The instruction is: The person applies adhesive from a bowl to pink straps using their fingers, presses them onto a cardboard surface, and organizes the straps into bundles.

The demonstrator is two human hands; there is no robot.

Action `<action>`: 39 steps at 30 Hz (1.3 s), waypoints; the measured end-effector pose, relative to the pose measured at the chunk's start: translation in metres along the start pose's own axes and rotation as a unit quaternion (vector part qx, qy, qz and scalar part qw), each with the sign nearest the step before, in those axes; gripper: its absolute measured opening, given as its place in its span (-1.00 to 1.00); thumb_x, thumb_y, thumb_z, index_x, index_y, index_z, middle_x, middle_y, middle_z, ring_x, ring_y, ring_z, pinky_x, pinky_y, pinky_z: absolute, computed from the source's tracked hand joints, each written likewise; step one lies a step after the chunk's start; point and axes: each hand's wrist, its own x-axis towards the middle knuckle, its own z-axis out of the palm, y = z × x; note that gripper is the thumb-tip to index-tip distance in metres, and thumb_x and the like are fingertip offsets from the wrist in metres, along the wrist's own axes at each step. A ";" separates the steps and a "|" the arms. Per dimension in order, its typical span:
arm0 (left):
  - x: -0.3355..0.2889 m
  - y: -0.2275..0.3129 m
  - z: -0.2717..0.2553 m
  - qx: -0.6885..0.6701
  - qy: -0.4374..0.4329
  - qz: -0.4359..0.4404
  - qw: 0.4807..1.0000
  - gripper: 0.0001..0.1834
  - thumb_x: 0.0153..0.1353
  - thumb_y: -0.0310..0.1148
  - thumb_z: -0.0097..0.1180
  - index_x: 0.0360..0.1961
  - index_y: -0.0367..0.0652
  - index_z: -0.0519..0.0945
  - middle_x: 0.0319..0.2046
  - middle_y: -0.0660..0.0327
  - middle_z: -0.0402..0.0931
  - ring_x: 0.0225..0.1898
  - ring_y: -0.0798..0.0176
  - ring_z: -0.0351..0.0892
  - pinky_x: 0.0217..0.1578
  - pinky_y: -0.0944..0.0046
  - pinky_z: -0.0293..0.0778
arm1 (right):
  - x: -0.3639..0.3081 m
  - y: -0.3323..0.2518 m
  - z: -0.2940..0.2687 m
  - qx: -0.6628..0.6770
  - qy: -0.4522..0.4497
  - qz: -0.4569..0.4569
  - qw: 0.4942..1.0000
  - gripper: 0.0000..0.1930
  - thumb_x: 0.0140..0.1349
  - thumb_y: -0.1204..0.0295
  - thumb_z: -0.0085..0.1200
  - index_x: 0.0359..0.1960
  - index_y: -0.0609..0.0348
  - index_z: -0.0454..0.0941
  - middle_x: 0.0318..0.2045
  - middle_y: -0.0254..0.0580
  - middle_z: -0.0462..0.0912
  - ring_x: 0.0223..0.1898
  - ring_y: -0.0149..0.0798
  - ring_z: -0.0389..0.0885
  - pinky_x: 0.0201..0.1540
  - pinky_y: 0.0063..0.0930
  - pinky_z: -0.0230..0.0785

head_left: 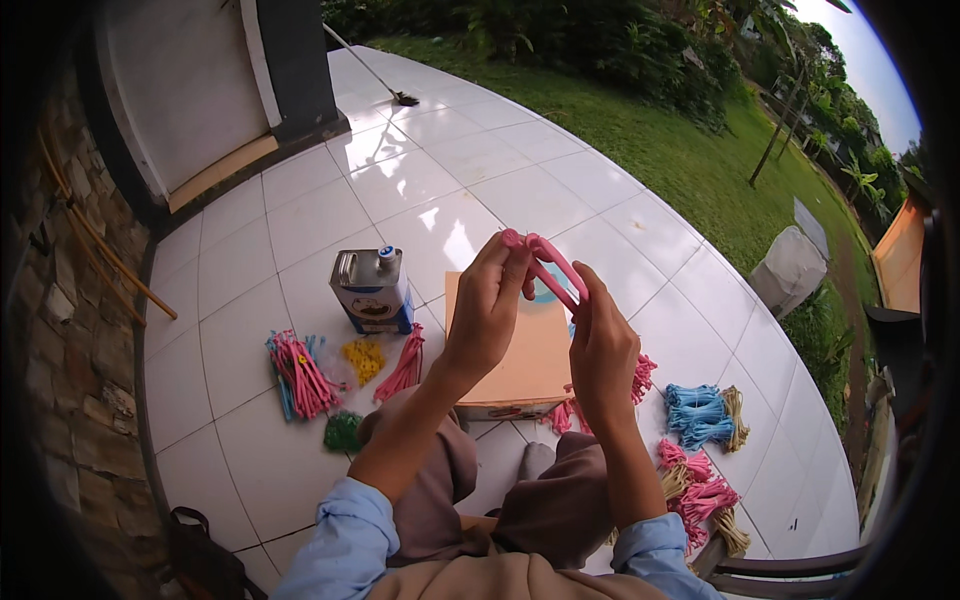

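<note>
Above the cardboard box [510, 350], a pink cord-like strand [562, 266] bends into a narrow loop between my two hands. My left hand [485, 305] is closed on its bunched end, thumb and fingers pinching near the top. On the other side, my right hand [604, 345] grips the bend of the loop between thumb and fingers. A small round light-blue thing [550, 288] shows behind the loop, on the box. Whether the strand is one piece or several is unclear.
Left of the box stand a rectangular metal can [370, 290], pink bundles [302, 375], yellow pieces [363, 360] and a green heap [343, 430]. Blue bundles [697, 415] and pink-and-beige bundles [705, 495] lie at right. A broom [403, 98] rests farther off on the tiles.
</note>
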 end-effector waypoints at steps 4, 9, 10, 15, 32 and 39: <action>0.001 -0.006 0.000 -0.087 0.002 0.004 0.996 -0.75 0.38 -0.29 -0.16 -0.21 -0.28 0.45 -0.43 0.28 0.46 -0.37 0.45 0.47 -0.24 0.43 0.42 | -0.001 0.006 -0.003 -0.046 0.021 -0.060 0.997 -0.67 0.20 0.59 -0.04 0.02 0.15 0.44 -0.57 -0.11 0.52 -0.61 -0.21 0.51 -0.51 -0.38 0.34; 0.011 -0.010 -0.008 -0.079 0.009 -0.040 0.996 -0.81 0.28 -0.39 0.03 -0.27 -0.34 0.52 -0.35 0.20 0.55 -0.32 0.37 0.61 -0.25 0.44 0.53 | 0.000 0.053 -0.015 0.420 -0.082 0.259 0.866 -0.74 0.40 0.34 -0.22 -0.01 0.12 0.44 -0.69 -0.45 0.31 -0.66 -0.60 0.35 -0.59 -0.68 0.21; 0.013 -0.012 -0.006 -0.052 -0.010 -0.063 0.997 -0.83 0.24 -0.40 0.08 -0.29 -0.33 0.54 -0.39 0.20 0.55 -0.35 0.38 0.61 -0.26 0.44 0.53 | 0.001 0.072 -0.018 0.461 -0.078 0.253 0.847 -0.75 0.41 0.32 -0.22 -0.04 0.13 0.42 -0.65 -0.44 0.32 -0.64 -0.60 0.35 -0.59 -0.69 0.21; 0.016 -0.048 -0.019 0.053 -0.085 -0.184 0.978 -0.86 0.11 -0.44 0.21 -0.38 -0.30 0.56 -0.45 0.24 0.54 -0.42 0.41 0.59 -0.29 0.43 0.53 | 0.009 0.131 -0.030 0.590 -0.143 0.234 0.759 -0.74 0.37 0.30 -0.15 -0.03 0.15 0.22 -0.43 -0.36 0.35 -0.51 -0.47 0.44 -0.57 -0.64 0.31; -0.024 -0.234 -0.024 0.229 -0.251 -0.127 0.932 -0.73 0.01 -0.62 0.03 -0.27 -0.10 0.62 -0.47 0.25 0.24 -0.41 0.31 0.29 -0.33 0.33 0.29 | -0.041 0.271 0.112 0.482 -0.385 0.295 0.730 -0.15 0.14 0.60 0.11 0.36 0.03 -0.21 -0.34 -0.26 0.27 -0.35 -0.40 0.47 -0.32 -0.47 0.49; -0.014 -0.243 -0.031 0.353 -0.330 -0.044 0.874 -0.54 -0.08 -0.58 0.08 -0.14 0.16 0.67 -0.50 0.30 0.07 -0.40 0.29 0.17 -0.33 0.36 0.14 | -0.036 0.282 0.139 0.494 -0.416 0.318 0.694 -0.15 0.14 0.64 0.08 0.36 0.02 -0.20 -0.35 -0.25 0.29 -0.37 -0.38 0.48 -0.31 -0.45 0.50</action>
